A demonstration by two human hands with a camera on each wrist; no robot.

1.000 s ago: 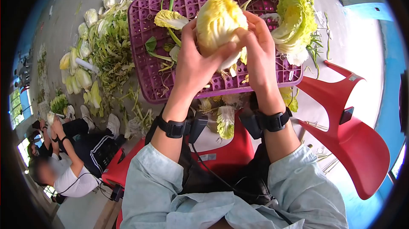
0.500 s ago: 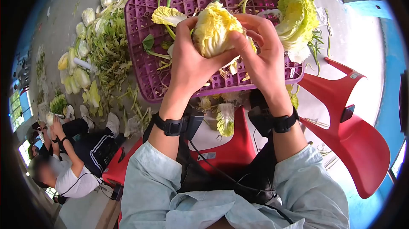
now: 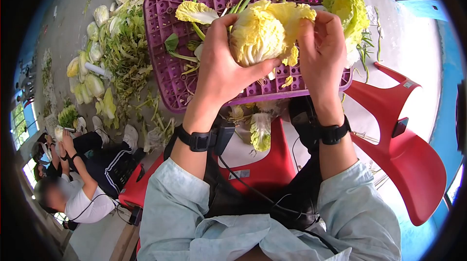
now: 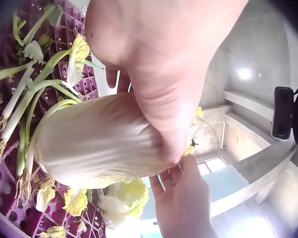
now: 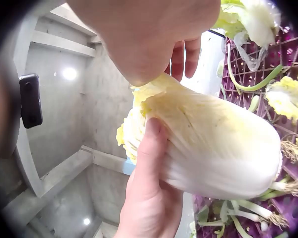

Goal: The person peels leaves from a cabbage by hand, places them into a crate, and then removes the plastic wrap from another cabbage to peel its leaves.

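Observation:
A napa cabbage [image 3: 258, 40] is held up over the purple plastic crate [image 3: 165, 74], its yellow leafy top toward me. My left hand [image 3: 219, 66] grips it from the left, thumb across the near side. In the left wrist view the cabbage's smooth white body [image 4: 97, 141] points toward the crate. My right hand [image 3: 325, 59] pinches the edge of a yellow outer leaf [image 3: 296, 15], which is folded outward from the head. From the right wrist, the right fingers [image 5: 191, 57] are partly hidden behind the palm.
On the crate lie spring onions [image 4: 49, 82], a loose yellow leaf [image 3: 197, 13] and leaf scraps. Frilly cabbage leaves [image 3: 345, 8] sit at its right edge. Trimmed cabbages [image 3: 92, 88] and a leaf heap are on the floor at left. A red chair [image 3: 406, 151] stands right; another person sits left.
My right hand has moved right, from holding the cabbage's side to pinching a leaf and drawing it outward. The left hand keeps its grip, and the cabbage has shifted slightly right.

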